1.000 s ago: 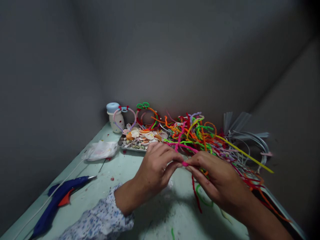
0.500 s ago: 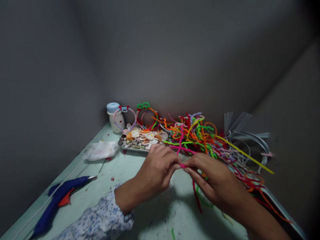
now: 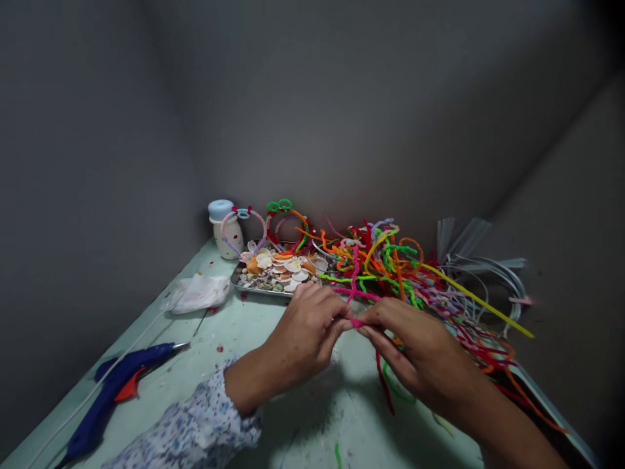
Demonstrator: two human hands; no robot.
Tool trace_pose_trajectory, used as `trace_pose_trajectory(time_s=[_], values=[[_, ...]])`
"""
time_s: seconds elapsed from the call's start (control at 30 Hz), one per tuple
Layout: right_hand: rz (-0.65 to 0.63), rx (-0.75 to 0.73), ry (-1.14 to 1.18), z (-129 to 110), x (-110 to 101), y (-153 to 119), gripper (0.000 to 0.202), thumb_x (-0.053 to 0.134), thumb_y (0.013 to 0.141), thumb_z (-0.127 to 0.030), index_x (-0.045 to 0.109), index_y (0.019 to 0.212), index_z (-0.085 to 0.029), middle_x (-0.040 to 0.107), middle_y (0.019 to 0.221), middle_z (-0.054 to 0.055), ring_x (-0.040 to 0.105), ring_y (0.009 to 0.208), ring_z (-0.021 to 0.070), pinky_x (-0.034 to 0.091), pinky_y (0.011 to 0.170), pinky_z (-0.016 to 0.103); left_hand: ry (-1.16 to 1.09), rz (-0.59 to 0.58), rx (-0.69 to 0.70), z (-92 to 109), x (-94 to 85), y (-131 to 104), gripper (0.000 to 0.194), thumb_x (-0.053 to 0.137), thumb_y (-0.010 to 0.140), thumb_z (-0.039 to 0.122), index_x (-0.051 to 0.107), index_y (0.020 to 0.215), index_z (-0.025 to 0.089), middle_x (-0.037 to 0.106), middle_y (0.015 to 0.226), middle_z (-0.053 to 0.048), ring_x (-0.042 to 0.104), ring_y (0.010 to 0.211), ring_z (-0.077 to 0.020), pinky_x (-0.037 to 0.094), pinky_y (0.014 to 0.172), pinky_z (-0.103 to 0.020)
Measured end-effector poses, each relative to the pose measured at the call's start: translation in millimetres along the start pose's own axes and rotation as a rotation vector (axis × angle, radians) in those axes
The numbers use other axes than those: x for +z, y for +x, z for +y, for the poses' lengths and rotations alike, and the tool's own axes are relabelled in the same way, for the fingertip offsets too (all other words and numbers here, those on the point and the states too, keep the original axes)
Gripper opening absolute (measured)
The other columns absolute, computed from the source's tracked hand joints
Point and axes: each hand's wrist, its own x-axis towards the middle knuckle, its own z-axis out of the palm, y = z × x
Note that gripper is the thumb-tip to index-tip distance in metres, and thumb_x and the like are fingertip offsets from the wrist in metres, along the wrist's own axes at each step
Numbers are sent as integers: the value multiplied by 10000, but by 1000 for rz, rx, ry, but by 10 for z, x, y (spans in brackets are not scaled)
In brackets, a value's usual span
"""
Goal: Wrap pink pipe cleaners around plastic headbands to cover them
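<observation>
Right hand (image 3: 424,346) edged left, pinching stem (image 3: 357,323) near tray (image 3: 266,292).

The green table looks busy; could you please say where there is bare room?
Specks aside, one bare patch lies between the glue gun, tray and left hand; another, between the sleeve and right forearm, holds a green scrap. Fuzzy stems crowd the back right.

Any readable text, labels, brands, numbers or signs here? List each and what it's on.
No readable text anywhere in view.
White and clear plastic packet: any print is too small or blurred to read.
Dark-blue glue gun with orange trigger: no lettering discernible.
White jar with light-blue lid: spots only.
</observation>
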Motion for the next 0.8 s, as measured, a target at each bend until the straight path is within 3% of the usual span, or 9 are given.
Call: trace_pose_trajectory(time_s=[0.13, 0.27, 0.37, 0.47, 0.57, 0.8], values=[[24, 41, 33, -17, -25, 17, 130, 496, 928, -207, 623, 953, -217, 644, 853, 40, 601, 777, 170, 467, 686, 285, -87, 45, -30, 4, -23, 13, 76, 548, 900, 235, 613, 907, 197, 635, 906, -37, 531, 902, -191, 378, 839, -360], [152, 174, 41, -8, -45, 38, 140, 512, 922, -277, 640, 906, -221, 663, 812, 38, 624, 737, 175, 480, 649, 277, -214, 332, -193, -13, -3, 1, 278, 662, 816, 262, 568, 1071, 204, 603, 1081, -66, 528, 1029, -207, 401, 910, -373], [241, 297, 86, 13, -26, 53, 151, 536, 911, -329, 648, 919, -228, 692, 835, 30, 644, 750, 182, 488, 654, 278, -413, 493, -428, -36, 33, -8, 259, 652, 814, 292, 565, 1030, 180, 612, 999, -58, 559, 943, -188, 431, 863, -350], [256, 361, 157, 4, 16, 72, 149, 552, 901, -341, 652, 924, -234, 702, 840, 14, 651, 748, 173, 490, 653, 266, -709, 394, -579, -44, 77, -8, 273, 653, 808, 352, 608, 994, 157, 626, 879, -42, 568, 827, -165, 448, 769, -311], [240, 368, 191, -33, 66, 87, 149, 546, 902, -325, 655, 910, -225, 702, 834, 14, 651, 745, 171, 488, 653, 263, -939, 293, -613, -22, 127, -7, 306, 668, 795, 371, 640, 1009, 154, 648, 884, -44, 576, 818, -161, 440, 742, -289], [200, 290, 172, -44, 165, 81, 123, 543, 903, -279, 652, 911, -223, 695, 844, 19, 647, 777, 173, 490, 680, 271, -1075, 224, -619, 21, 216, -7, 264, 679, 774, 398, 679, 837, 141, 654, 790, -31, 573, 810, -175, 426, 737, -284]])
